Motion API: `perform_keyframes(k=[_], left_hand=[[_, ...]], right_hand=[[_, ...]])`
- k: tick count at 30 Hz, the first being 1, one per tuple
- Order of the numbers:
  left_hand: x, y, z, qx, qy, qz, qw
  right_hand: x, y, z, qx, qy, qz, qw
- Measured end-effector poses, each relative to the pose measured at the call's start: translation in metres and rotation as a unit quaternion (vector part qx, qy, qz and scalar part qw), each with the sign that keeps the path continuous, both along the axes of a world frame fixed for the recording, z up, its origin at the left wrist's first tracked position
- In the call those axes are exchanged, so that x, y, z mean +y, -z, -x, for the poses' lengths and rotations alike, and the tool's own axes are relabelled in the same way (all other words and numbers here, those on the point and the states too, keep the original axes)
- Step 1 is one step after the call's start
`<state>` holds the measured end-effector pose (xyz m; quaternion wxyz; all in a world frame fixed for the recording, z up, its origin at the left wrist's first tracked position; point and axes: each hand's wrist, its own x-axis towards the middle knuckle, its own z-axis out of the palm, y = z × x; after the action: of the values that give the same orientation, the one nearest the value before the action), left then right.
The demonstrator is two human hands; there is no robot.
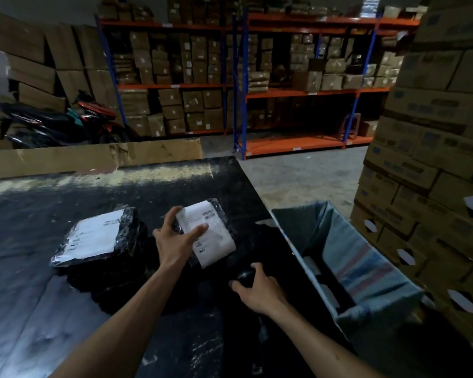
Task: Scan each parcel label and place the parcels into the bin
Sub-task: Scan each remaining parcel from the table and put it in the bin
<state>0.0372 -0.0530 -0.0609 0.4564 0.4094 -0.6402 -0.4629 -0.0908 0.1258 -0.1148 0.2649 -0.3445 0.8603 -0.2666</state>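
**Parcel in the left hand, dark object under the right**

Left hand (175,241) at the centre of the head view, gripping a black-wrapped parcel (216,236) by its left edge: thumb laid across the white shipping label (202,230), other fingers (168,214) curled round the far corner. Parcel tilted, label side up, barcode towards 12 o'clock, held just above or resting on the dark counter (66,192); hard to tell which in the dim light.

Right hand (260,289) at 5 o'clock from the parcel, fingers curled over a small dark object (245,274), possibly a handheld scanner, though too dark to make out. Hand wrapped round it.

At 9 o'clock from the held parcel, a second parcel (93,238) with a large white label, lying on top of a low heap of black wrapped packs (107,279) on the counter.

At 3 o'clock, just beside the counter's right edge, an open cardboard bin (311,268) lined with a blue-grey woven sack (366,268); a couple of pale items lying deep inside.

At 12 o'clock beyond the counter, a flattened cardboard sheet (93,156), a parked motorbike (66,121) and orange-and-blue shelving (298,91) packed with cartons. At 2 o'clock, a tall stack of brown cartons (434,132).
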Motion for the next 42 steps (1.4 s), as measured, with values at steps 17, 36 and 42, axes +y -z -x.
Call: perform_keyframes(k=[17, 36, 42], left_hand=[[0.051, -0.003, 0.208, 0.002, 0.26, -0.056, 0.964], [0.044, 0.132, 0.304, -0.547, 0.188, 0.224, 0.784], [0.043, 0.137, 0.304, -0.553, 0.178, 0.227, 0.781]], right_hand=[[0.035, -0.049, 0.205, -0.069, -0.007, 0.277, 0.958], [0.061, 0.156, 0.341, -0.201, -0.03, -0.081, 0.976], [0.037, 0.219, 0.313, -0.239, -0.11, -0.138, 0.955]])
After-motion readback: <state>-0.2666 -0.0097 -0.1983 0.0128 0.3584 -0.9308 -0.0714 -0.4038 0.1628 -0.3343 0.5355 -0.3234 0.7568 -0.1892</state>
